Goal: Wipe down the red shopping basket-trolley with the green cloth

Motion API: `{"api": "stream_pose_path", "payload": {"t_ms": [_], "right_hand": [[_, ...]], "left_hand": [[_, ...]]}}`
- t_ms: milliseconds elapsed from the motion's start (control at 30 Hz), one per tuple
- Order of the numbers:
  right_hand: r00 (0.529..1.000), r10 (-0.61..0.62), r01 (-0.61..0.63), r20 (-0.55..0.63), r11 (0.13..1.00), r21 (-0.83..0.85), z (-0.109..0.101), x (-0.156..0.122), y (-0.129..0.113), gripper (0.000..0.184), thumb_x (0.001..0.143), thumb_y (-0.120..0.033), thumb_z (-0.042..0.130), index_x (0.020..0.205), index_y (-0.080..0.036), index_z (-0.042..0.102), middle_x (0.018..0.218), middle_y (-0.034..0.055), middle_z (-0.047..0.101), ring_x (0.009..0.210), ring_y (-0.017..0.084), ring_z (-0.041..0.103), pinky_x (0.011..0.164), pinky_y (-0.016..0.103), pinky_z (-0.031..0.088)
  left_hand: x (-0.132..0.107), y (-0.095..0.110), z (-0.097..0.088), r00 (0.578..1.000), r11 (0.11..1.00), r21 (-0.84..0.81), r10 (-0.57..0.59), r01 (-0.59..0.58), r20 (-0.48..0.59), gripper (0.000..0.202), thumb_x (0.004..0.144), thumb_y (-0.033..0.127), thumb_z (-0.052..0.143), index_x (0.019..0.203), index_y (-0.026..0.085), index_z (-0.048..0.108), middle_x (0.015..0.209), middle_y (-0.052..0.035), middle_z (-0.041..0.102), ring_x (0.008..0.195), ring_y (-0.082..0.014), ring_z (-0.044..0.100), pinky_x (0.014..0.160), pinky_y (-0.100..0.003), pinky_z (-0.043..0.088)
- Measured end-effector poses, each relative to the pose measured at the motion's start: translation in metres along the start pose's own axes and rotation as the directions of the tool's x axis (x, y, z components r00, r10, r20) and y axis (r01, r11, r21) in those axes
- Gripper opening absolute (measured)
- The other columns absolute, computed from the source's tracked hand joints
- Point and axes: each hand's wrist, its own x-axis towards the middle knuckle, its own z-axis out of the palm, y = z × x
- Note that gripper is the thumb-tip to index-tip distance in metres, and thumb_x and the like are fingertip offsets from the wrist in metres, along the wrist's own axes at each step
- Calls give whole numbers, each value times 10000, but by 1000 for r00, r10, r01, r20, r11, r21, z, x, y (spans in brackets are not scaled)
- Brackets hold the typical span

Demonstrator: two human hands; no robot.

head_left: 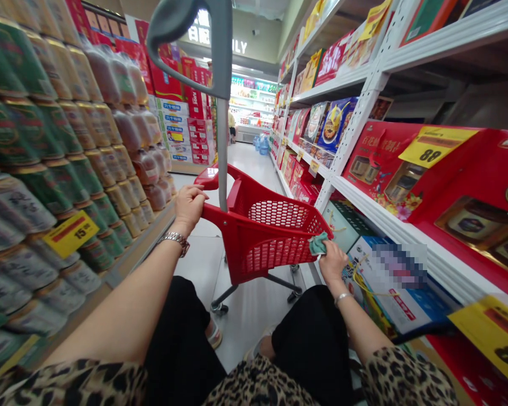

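Observation:
My left hand (189, 208) is closed around the rim of a red plastic shopping trolley (258, 248), near its left handle. A wristwatch with a metal band (175, 241) sits on that wrist. My right hand (333, 264) pinches a small teal cloth (318, 244) against the trolley's right corner. A thin bracelet (342, 297) circles the right wrist. The trolley's mesh basket shows nothing inside, and a grey pole (222, 146) with a curved top rises from it.
Stacked green and gold cans (46, 169) and bottled goods fill shelves on the left. White metal shelving (355, 135) with red gift boxes and yellow price tags stands close on the right. A tiled aisle floor (254, 160) runs ahead toward refrigerated displays and a distant person.

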Motion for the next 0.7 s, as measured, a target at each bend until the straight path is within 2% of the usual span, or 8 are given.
{"api": "stream_pose_path", "payload": {"t_ms": [267, 400, 467, 567, 633, 700], "right_hand": [[987, -151, 158, -49, 967, 200, 25, -24, -69, 451, 824, -78, 440, 1176, -191, 699, 1216, 141, 695, 1095, 275, 578, 937, 382, 370], [957, -285, 287, -49, 914, 288, 31, -38, -113, 426, 874, -71, 454, 1179, -215, 715, 1235, 125, 699, 1076, 271, 564, 957, 410, 348], [904, -421, 420, -71, 848, 324, 34, -48, -139, 393, 902, -69, 471, 1147, -235, 729, 1207, 101, 720, 1050, 258, 560, 955, 411, 339], [760, -639, 633, -119, 686, 359, 38, -65, -179, 318, 951, -87, 521, 1114, -253, 737, 1174, 67, 748, 1046, 243, 552, 937, 403, 323], [660, -743, 726, -115, 591, 351, 41, -75, -202, 257, 988, -137, 569, 1130, -276, 731, 1184, 43, 754, 1084, 242, 538, 940, 406, 303], [581, -809, 785, -88, 528, 324, 43, -82, -219, 207, 1016, -190, 599, 1144, -299, 721, 1204, 21, 751, 1117, 238, 522, 939, 407, 281]], "left_hand": [[-2, 2, 2, 1000, 1000, 9, -14, 14, 5, 177, 703, 180, 558, 580, 237, 672, 1021, -39, 771, 1083, -263, 661, 1092, -434, 442], [-4, 2, 2, 1000, 1000, -8, -11, 11, 17, 188, 710, 173, 549, 581, 236, 670, 1045, -48, 764, 1096, -267, 657, 1103, -448, 427], [-4, 3, 2, 1000, 1000, -13, -11, 12, 25, 190, 713, 170, 549, 585, 238, 672, 1051, -45, 761, 1099, -265, 654, 1115, -457, 412], [-5, 4, 2, 1000, 1000, -8, -11, 11, 29, 193, 718, 166, 549, 583, 233, 669, 1039, -43, 760, 1098, -267, 650, 1123, -469, 398], [-6, 4, 1, 1000, 1000, -4, -11, 11, 29, 198, 720, 163, 545, 577, 228, 666, 1027, -46, 760, 1102, -269, 649, 1125, -473, 396], [-6, 5, 0, 999, 1000, -1, -10, 10, 33, 204, 722, 164, 542, 576, 228, 668, 1030, -45, 760, 1113, -269, 650, 1126, -470, 399]]}}
